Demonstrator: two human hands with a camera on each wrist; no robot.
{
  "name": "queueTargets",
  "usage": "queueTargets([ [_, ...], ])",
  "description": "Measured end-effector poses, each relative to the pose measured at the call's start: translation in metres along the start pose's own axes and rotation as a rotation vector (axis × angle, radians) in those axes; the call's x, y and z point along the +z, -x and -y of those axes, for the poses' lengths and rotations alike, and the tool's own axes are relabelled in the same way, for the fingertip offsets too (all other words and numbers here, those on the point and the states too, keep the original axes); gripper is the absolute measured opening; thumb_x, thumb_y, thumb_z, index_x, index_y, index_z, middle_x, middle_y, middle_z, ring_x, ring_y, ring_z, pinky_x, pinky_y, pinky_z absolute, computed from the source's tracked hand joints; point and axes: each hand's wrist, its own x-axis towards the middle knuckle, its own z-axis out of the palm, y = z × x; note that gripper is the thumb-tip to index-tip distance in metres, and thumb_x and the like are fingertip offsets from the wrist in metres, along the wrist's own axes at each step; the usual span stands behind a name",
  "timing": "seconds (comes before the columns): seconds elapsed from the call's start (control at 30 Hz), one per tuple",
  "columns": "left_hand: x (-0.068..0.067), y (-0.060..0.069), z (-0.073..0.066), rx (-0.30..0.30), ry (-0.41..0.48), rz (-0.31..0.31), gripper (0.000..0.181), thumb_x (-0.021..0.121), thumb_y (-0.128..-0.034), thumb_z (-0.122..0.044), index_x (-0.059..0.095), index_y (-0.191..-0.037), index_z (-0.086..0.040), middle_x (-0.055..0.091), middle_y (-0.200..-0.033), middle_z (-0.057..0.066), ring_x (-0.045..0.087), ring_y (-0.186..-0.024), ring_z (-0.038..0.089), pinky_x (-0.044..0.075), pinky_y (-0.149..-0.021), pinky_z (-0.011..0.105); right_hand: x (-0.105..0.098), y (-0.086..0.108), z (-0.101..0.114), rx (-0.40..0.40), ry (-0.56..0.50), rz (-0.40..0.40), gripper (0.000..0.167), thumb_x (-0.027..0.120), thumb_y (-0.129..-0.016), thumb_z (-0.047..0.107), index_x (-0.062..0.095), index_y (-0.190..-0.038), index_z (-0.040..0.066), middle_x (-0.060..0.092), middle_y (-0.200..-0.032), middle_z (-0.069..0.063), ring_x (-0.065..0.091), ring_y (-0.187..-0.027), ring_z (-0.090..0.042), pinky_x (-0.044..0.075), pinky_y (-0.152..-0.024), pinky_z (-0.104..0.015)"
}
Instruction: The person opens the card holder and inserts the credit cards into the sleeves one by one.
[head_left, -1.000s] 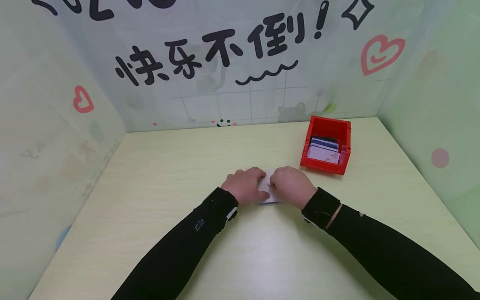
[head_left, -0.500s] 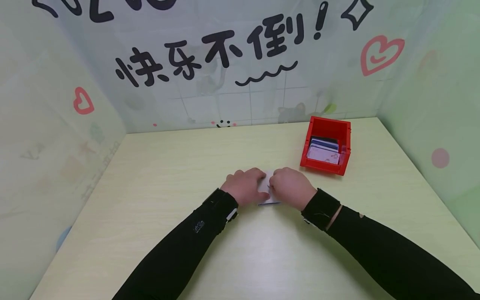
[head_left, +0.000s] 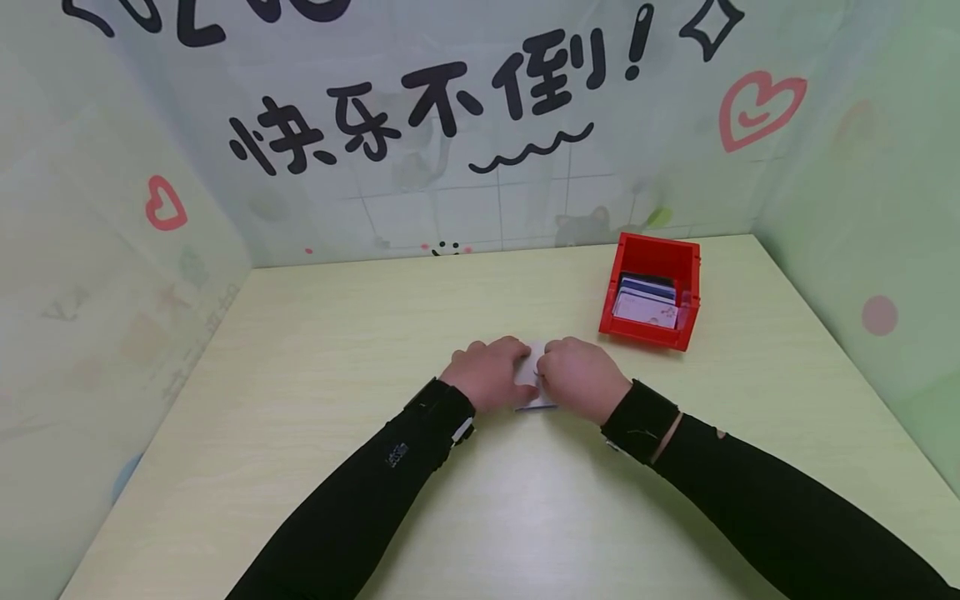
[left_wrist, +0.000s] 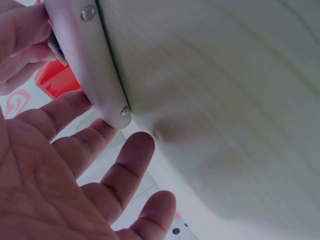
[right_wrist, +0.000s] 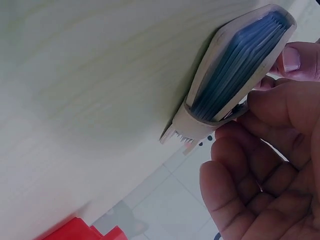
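Note:
A small pale card holder (head_left: 528, 372) stands on the table between my two hands. In the left wrist view its smooth spine (left_wrist: 90, 55) carries two metal rivets. My left hand (head_left: 489, 373) grips it from the left, with the thumb at the near end and fingertips at the far end. My right hand (head_left: 583, 377) has curled fingers and pinches the strap at the holder's right side. The right wrist view shows several bluish sleeves (right_wrist: 245, 62) packed between the covers, and the pale strap (right_wrist: 192, 125) across their end. The strap's fastening point is hidden by fingers.
Behind and right of my hands is a red bin (head_left: 648, 336) holding several upright cards or card holders (head_left: 647, 310), white, pink and dark blue. A light wood-look table (head_left: 337, 350) runs to a printed back wall (head_left: 420, 208), with pale side walls left and right.
Both hands stay almost in place around the card holder. Its near edge beside my right hand shows slightly shorter than a second ago. The bin has not moved.

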Motion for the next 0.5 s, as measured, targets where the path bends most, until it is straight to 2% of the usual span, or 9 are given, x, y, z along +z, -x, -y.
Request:
queueTargets([
  [0.3,-0.0008,0.0017,-0.0007,0.003,0.000,0.003,0.070,0.070,-0.0940,-0.057,0.054,-0.154,-0.025,0.056,-0.156,-0.006,0.058,-0.132,0.036,0.044,-0.108,0.055,0.0010,0.0001,0.0007,0.018,-0.017,0.019,0.020,0.088,-0.086,0.024,0.082,-0.099,0.010,0.072,-0.085,-0.005,0.060,-0.072,-0.018,0.060,-0.073,-0.028],
  [0.5,-0.0008,0.0015,-0.0013,0.001,-0.002,0.003,0.069,0.069,-0.0943,-0.057,0.055,-0.154,-0.025,0.057,-0.155,-0.006,0.058,-0.131,0.036,0.045,-0.108,0.054,0.0019,0.0007,0.0008,0.002,0.001,0.013,0.020,0.089,-0.084,0.022,0.082,-0.098,0.010,0.071,-0.084,-0.005,0.058,-0.071,-0.017,0.059,-0.072,-0.028],
])
